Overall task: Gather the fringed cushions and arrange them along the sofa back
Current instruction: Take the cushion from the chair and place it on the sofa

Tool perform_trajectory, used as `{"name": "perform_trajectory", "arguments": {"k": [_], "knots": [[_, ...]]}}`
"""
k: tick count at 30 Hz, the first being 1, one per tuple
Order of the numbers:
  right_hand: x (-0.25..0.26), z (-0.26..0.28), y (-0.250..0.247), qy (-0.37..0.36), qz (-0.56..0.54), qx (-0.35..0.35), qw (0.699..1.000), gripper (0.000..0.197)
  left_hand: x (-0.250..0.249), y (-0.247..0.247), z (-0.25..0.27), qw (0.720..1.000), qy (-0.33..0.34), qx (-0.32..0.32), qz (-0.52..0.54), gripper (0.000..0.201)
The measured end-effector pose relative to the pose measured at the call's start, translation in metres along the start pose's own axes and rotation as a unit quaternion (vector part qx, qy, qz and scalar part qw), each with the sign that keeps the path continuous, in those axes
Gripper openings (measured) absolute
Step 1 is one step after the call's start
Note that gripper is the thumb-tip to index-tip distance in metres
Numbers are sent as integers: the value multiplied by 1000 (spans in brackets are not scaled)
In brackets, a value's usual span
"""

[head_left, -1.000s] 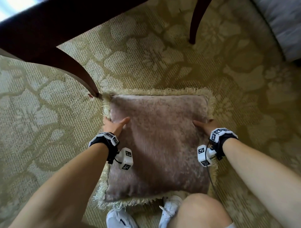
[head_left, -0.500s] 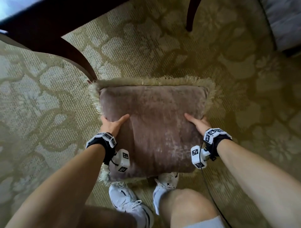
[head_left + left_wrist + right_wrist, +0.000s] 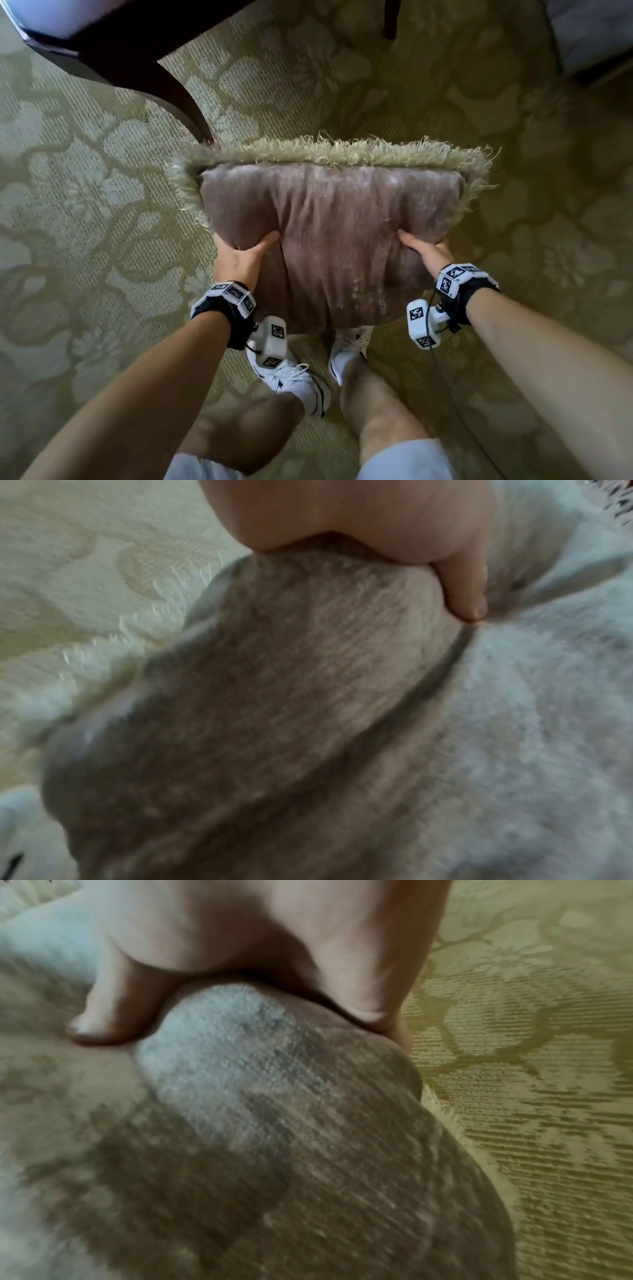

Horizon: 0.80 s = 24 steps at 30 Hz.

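Observation:
A mauve velvet cushion (image 3: 335,233) with a pale cream fringe hangs in the air above the carpet, held between both hands. My left hand (image 3: 239,255) grips its left edge, thumb on top, fingers hidden underneath. My right hand (image 3: 426,250) grips the right edge the same way. In the left wrist view the left thumb (image 3: 459,588) digs into the cushion (image 3: 308,696). In the right wrist view the right thumb (image 3: 113,1010) and fingers pinch a bulge of the cushion (image 3: 274,1096).
A dark wooden table leg (image 3: 178,92) curves down just left of the cushion's far corner; a second leg (image 3: 392,17) stands further back. A pale upholstered piece (image 3: 592,31) sits at the top right. Patterned green-gold carpet (image 3: 85,205) lies all around. My feet in white shoes (image 3: 294,377) are below the cushion.
The cushion lay flat on the carpet a second ago; both hands have gripped its sides and lifted it up toward me, tilting its far edge up.

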State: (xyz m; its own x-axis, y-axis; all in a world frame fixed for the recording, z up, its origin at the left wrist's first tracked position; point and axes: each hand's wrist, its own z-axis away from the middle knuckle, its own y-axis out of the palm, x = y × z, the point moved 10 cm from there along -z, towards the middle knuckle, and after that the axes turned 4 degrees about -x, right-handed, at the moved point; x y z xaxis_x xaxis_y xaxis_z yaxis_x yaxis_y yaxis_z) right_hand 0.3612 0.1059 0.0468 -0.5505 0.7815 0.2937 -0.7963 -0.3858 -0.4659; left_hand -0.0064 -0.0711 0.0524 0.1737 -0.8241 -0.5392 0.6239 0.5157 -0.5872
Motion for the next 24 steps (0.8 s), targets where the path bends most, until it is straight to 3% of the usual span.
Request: {"name": "perform_trajectory", "arguments": {"k": [2, 6, 11, 16, 24], "knots": [[7, 15, -10, -3, -10, -4, 1000, 109, -16, -7, 10, 1000, 11, -6, 24, 109], [23, 52, -33, -11, -31, -7, 999, 123, -52, -22, 33, 1000, 20, -7, 11, 106], [40, 109, -75, -19, -63, -21, 998, 111, -105, -42, 76, 999, 33, 26, 16, 107], [80, 186, -121, -37, -68, -11, 997, 109, -181, -75, 127, 997, 51, 52, 19, 125], [150, 299, -213, -95, -82, 1, 992, 113, -300, -131, 223, 996, 71, 37, 28, 132]]}}
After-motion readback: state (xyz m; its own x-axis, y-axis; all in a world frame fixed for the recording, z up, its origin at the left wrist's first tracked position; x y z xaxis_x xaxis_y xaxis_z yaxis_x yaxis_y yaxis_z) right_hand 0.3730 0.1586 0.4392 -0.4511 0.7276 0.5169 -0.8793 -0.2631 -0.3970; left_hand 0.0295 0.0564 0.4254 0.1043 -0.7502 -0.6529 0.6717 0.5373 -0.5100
